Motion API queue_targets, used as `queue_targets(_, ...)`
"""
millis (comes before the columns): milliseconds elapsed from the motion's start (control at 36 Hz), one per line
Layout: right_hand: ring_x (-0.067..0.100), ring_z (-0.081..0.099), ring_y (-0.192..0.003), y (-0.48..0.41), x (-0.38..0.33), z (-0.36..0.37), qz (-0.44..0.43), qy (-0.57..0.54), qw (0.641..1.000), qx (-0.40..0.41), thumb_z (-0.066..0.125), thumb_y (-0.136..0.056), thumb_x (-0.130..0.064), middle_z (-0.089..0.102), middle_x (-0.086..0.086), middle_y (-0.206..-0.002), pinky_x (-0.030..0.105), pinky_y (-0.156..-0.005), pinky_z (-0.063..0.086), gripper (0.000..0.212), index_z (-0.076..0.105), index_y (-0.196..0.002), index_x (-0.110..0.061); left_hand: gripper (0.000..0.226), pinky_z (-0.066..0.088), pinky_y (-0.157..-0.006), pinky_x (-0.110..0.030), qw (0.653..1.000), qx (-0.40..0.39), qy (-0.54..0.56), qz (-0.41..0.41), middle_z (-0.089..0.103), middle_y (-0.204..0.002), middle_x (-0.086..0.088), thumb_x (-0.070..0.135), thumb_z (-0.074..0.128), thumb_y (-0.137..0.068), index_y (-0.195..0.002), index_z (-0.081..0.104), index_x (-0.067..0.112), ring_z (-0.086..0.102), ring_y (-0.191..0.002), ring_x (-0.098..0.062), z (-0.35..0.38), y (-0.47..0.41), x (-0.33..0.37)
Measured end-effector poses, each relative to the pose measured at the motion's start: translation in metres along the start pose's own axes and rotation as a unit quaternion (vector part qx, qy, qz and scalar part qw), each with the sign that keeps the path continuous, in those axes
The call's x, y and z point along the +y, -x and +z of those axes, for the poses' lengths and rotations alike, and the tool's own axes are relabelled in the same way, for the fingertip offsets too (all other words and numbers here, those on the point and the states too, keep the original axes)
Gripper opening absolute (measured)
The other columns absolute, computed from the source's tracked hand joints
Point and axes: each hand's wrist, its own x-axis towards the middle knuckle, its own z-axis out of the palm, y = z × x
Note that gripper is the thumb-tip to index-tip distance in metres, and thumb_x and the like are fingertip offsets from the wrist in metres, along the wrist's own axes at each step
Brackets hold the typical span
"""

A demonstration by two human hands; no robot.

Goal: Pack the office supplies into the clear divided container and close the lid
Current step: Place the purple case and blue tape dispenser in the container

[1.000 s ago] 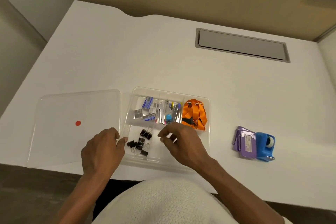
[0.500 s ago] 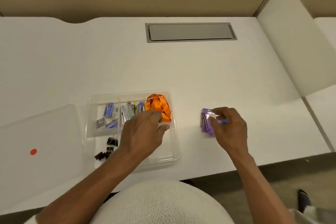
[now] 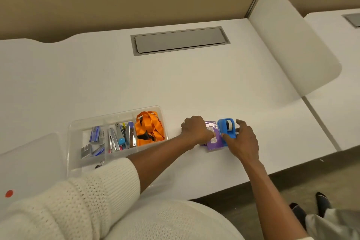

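Observation:
The clear divided container (image 3: pixel 116 116) sits on the white desk with its lid off. It holds an orange lanyard (image 3: pixel 149 128), small staplers and pens (image 3: pixel 121 136) and blue staple boxes (image 3: pixel 94 134); my left forearm covers its front compartments. To its right lie a purple card pack (image 3: pixel 214 144) and a blue tape dispenser (image 3: pixel 224 126), touching each other. My left hand (image 3: pixel 196 130) is curled over the purple pack's left side, thumb on its face. My right hand (image 3: pixel 242 141) holds the dispenser between thumb and fingers.
The clear lid (image 3: pixel 29 159), marked with a red dot (image 3: pixel 9 193), lies flat left of the container. A grey cable hatch (image 3: pixel 180 40) is set into the desk further back. A white divider panel (image 3: pixel 288 45) stands at the right. The desk's front edge runs just below my hands.
My left hand left the container and crossed right onto the purple pack. My right hand shifted from the pack to the blue tape dispenser. The view swung right.

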Motion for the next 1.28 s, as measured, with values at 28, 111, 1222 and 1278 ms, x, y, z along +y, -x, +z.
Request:
queue_targets(28,0.033,0.061,-0.124,-0.002,0.001,0.000,0.000,0.001,1.000,0.002,0.083,-0.082,-0.043,0.060,0.015,-0.139,0.047,-0.099,0.053,0.086,0.041,-0.151,-0.015,0.053,0.053,-0.091,-0.034,1.000,0.001,0.019,-0.019,0.062,-0.125,-0.011,0.041,0.081,-0.083,-0.121,0.058,0.011,0.059,-0.122,-0.028,0.005,-0.004,0.001)
queue_targets(111,0.033,0.063,-0.119,-0.006,0.002,0.001,-0.003,0.010,1.000,0.002,0.082,-0.082,-0.044,0.062,0.014,-0.133,0.046,-0.094,0.055,0.083,0.042,-0.150,-0.016,0.057,0.054,-0.099,-0.036,0.994,0.018,0.078,-0.074,0.056,-0.131,-0.012,0.039,0.080,-0.084,-0.127,0.056,0.010,0.054,-0.126,-0.030,0.015,-0.010,0.010)
queue_targets(1222,0.030,0.059,-0.076,0.023,-0.040,0.015,-0.068,0.072,0.995,-0.003,0.084,-0.077,-0.033,0.061,0.007,-0.102,0.039,-0.065,0.049,0.075,0.045,-0.140,-0.033,0.048,0.065,-0.084,-0.038,0.964,0.147,0.210,-0.070,0.071,-0.116,0.003,0.030,0.089,-0.079,-0.116,0.059,0.024,0.071,-0.102,-0.017,-0.119,0.115,-0.100)
queue_targets(1278,0.029,0.062,-0.081,0.035,-0.052,0.013,-0.076,0.024,0.997,0.002,0.086,-0.075,-0.035,0.065,0.006,-0.104,0.038,-0.068,0.050,0.073,0.047,-0.136,-0.032,0.051,0.066,-0.086,-0.043,0.960,0.158,0.207,-0.107,0.072,-0.118,0.000,0.033,0.089,-0.078,-0.118,0.059,0.023,0.073,-0.103,-0.022,-0.125,0.128,-0.124)
